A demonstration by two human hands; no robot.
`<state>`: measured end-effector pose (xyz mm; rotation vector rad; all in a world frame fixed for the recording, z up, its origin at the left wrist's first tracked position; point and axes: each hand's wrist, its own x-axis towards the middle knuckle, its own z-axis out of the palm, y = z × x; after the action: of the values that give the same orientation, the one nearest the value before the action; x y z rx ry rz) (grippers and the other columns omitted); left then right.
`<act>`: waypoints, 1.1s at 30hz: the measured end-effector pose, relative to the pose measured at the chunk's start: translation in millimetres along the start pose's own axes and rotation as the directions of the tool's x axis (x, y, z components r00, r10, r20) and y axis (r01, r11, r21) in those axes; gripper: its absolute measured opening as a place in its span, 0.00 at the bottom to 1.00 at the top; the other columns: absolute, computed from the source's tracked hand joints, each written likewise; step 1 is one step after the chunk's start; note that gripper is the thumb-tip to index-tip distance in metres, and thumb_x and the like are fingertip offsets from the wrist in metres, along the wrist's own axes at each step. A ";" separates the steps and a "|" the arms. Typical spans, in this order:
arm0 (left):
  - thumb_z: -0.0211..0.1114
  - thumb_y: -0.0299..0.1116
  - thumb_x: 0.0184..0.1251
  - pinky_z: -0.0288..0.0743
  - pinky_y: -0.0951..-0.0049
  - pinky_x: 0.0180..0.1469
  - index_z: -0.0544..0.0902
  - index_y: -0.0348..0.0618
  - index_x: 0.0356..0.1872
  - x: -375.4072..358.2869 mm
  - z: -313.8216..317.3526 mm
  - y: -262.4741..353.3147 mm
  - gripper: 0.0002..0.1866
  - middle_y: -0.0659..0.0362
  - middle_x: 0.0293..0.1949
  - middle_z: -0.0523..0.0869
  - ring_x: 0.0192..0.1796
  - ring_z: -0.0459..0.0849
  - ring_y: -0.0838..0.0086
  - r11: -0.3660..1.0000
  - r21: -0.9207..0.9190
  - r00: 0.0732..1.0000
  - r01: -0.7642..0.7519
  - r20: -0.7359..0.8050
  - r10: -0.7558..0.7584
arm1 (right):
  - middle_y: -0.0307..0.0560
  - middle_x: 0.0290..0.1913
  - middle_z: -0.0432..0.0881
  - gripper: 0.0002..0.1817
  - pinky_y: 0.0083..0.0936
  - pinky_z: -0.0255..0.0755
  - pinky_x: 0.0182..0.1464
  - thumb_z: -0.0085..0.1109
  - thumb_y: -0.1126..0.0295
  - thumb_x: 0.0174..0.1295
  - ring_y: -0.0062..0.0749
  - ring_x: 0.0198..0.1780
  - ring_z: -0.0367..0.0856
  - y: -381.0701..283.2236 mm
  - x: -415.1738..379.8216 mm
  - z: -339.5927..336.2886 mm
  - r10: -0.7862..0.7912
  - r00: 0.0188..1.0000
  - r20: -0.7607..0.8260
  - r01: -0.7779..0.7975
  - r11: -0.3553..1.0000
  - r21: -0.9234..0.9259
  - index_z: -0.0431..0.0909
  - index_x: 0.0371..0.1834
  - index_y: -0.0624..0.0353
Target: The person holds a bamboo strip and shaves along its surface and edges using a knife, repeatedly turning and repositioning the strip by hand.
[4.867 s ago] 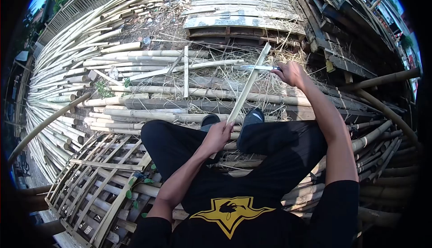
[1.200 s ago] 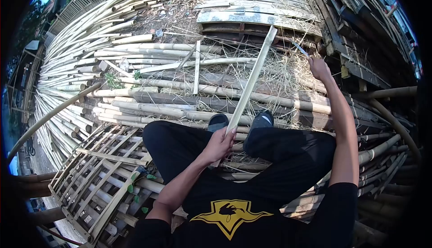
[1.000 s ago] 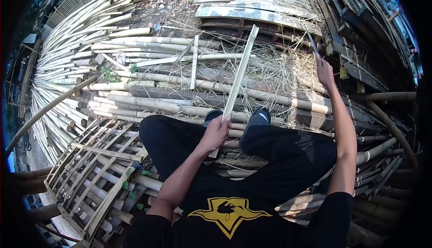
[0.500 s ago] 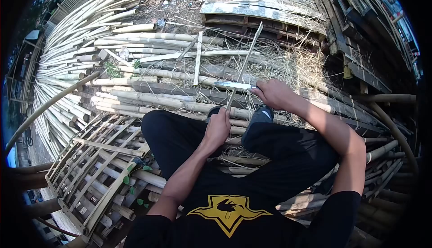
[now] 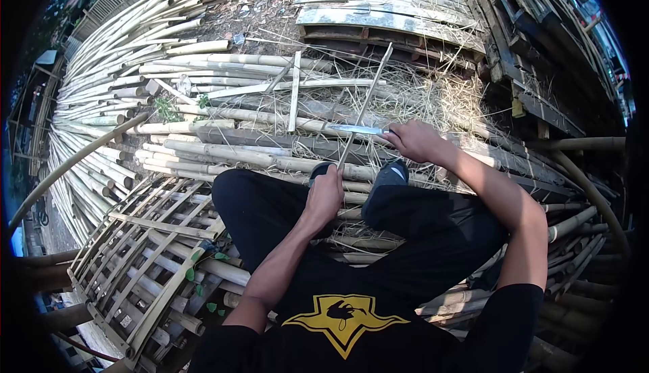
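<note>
My left hand [image 5: 325, 196] is closed round the near end of a thin bamboo strip [image 5: 370, 94], which slants up and away from me to the right. In my right hand [image 5: 414, 140] is the handle of a knife [image 5: 358, 129]. The knife's bright blade points left and crosses the strip a little beyond my left hand. Both hands are in front of my crossed legs, above bamboo poles [image 5: 263, 154] and scattered shavings [image 5: 412, 102].
A woven bamboo lattice [image 5: 145, 251] lies at my left. Long bamboo poles [image 5: 108, 96] fan out at the far left. Ahead is a wooden pallet [image 5: 392, 18], with stacked timber [image 5: 514, 48] to its right. A flat bamboo slat [image 5: 295, 92] rests across the poles.
The knife and my right hand have shifted slightly along the strip, a little to the right. The strip's far end sits slightly lower; both grips stay the same.
</note>
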<state>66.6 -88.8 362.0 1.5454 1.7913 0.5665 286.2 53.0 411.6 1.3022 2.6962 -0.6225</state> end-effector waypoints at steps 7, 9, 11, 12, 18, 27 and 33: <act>0.48 0.36 0.77 0.69 0.41 0.30 0.72 0.33 0.37 -12.1 -5.1 1.5 0.14 0.35 0.21 0.78 0.28 0.79 0.37 0.999 -0.022 0.998 -0.045 0.054 0.046 | 0.68 0.29 0.80 0.30 0.52 0.73 0.44 0.36 0.48 0.74 0.65 0.37 0.80 93.9 7.0 -13.5 0.315 0.932 -0.179 -0.314 0.949 0.034 0.77 0.36 0.65; 0.48 0.36 0.76 0.69 0.41 0.31 0.72 0.33 0.36 -9.5 -0.7 2.2 0.14 0.35 0.21 0.78 0.29 0.79 0.37 0.998 -0.042 0.998 -0.055 0.037 0.057 | 0.68 0.29 0.80 0.29 0.51 0.73 0.43 0.37 0.48 0.74 0.65 0.37 0.80 92.3 2.7 -18.2 0.339 0.924 -0.174 -0.328 0.940 0.091 0.77 0.36 0.65; 0.49 0.35 0.76 0.70 0.41 0.32 0.73 0.32 0.35 -8.5 0.6 6.0 0.14 0.34 0.22 0.79 0.30 0.80 0.37 0.997 -0.060 0.999 -0.040 0.031 0.042 | 0.64 0.28 0.81 0.28 0.52 0.72 0.41 0.38 0.49 0.74 0.63 0.34 0.79 73.1 2.4 -17.1 0.248 0.955 -0.165 -0.233 0.967 0.108 0.77 0.34 0.64; 0.49 0.35 0.76 0.70 0.41 0.32 0.73 0.32 0.35 -6.0 1.9 6.7 0.14 0.34 0.22 0.79 0.30 0.80 0.37 0.997 -0.060 0.999 -0.038 0.035 0.041 | 0.64 0.28 0.80 0.27 0.51 0.72 0.41 0.38 0.49 0.74 0.63 0.34 0.79 45.6 -0.7 -24.9 0.257 0.962 -0.087 -0.251 0.965 0.082 0.77 0.34 0.63; 0.48 0.34 0.77 0.67 0.48 0.29 0.72 0.33 0.34 -3.9 -5.2 9.5 0.14 0.38 0.21 0.77 0.27 0.78 0.39 0.992 -0.125 1.000 -0.008 -0.009 0.007 | 0.63 0.29 0.80 0.26 0.52 0.73 0.43 0.39 0.51 0.73 0.62 0.36 0.80 -15.7 -1.8 -10.0 0.044 0.999 0.027 -0.047 0.992 0.119 0.76 0.33 0.63; 0.49 0.34 0.76 0.68 0.54 0.30 0.73 0.33 0.32 -0.6 4.7 2.3 0.14 0.41 0.21 0.77 0.27 0.79 0.45 0.988 -0.148 0.999 -0.048 -0.006 0.048 | 0.63 0.28 0.81 0.26 0.52 0.74 0.42 0.40 0.49 0.72 0.61 0.36 0.81 16.7 7.3 -1.8 0.027 1.000 -0.009 -0.027 1.000 0.014 0.78 0.35 0.60; 0.50 0.33 0.76 0.71 0.55 0.31 0.74 0.33 0.34 -9.9 5.7 -8.0 0.13 0.41 0.23 0.78 0.29 0.81 0.47 0.993 -0.110 0.999 -0.045 0.014 0.047 | 0.65 0.29 0.81 0.30 0.51 0.73 0.44 0.36 0.46 0.73 0.61 0.37 0.80 54.8 18.2 -11.6 0.173 0.979 -0.104 -0.179 0.983 -0.046 0.78 0.34 0.62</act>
<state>65.9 -100.7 354.7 1.5153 1.6881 0.6613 317.8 101.5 400.0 1.5750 2.6123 -0.4723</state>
